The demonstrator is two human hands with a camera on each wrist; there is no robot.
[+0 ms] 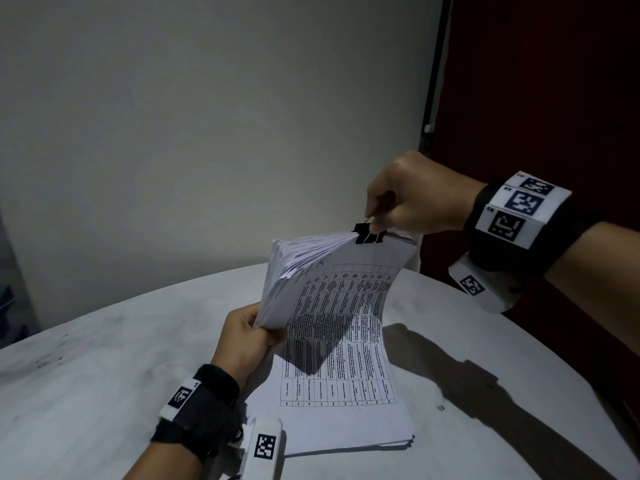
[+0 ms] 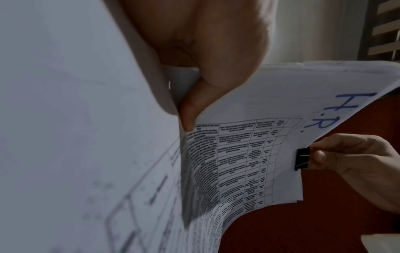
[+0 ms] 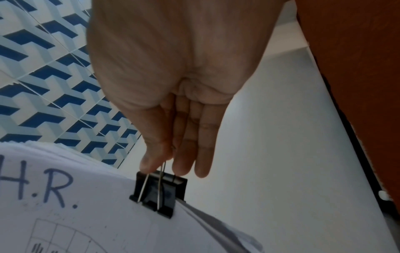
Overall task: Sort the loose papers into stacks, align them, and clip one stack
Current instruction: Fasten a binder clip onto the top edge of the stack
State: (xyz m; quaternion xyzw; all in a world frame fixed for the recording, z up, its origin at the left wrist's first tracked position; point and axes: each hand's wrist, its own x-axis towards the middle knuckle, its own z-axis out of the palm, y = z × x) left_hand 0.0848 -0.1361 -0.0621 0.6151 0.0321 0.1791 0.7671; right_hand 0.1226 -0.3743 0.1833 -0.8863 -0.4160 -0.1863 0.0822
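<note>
Right hand (image 1: pixel 412 195) is shown with thumb and fingers pinched on the wire handles of the black binder clip (image 1: pixel 370 233), which is seated on the far edge of the lifted paper stack (image 1: pixel 332 289). Left hand (image 1: pixel 247 336) is closed on the near-left corner of that same stack, thumb on top and fingers beneath. The stack is held above the surface (image 1: pixel 104 358), tilted up toward the far side, with its top sheet bearing a printed table and the handwritten letters "H.R." in blue. A second stack (image 1: pixel 346 420) lies flat on the surface directly below, near the left wrist.

The lifted stack is judged thick and fairly heavy, yet limp: it sags and bows between the two holds, and its free left edge fans open. Support is best taken at the clipped edge and at an opposite corner, as is done here; the clip handles alone may let the sheets swing. Whether the clip grips every sheet cannot be told for certain, since the far side is hidden.

The surface is pale, rounded at its far edge and faintly smudged. A plain light wall (image 1: pixel 207 116) stands behind it, with a dark red-brown panel (image 1: pixel 554 81) at the right. Blue-and-white patterned tiles (image 3: pixel 43 77) appear in the right wrist view.
</note>
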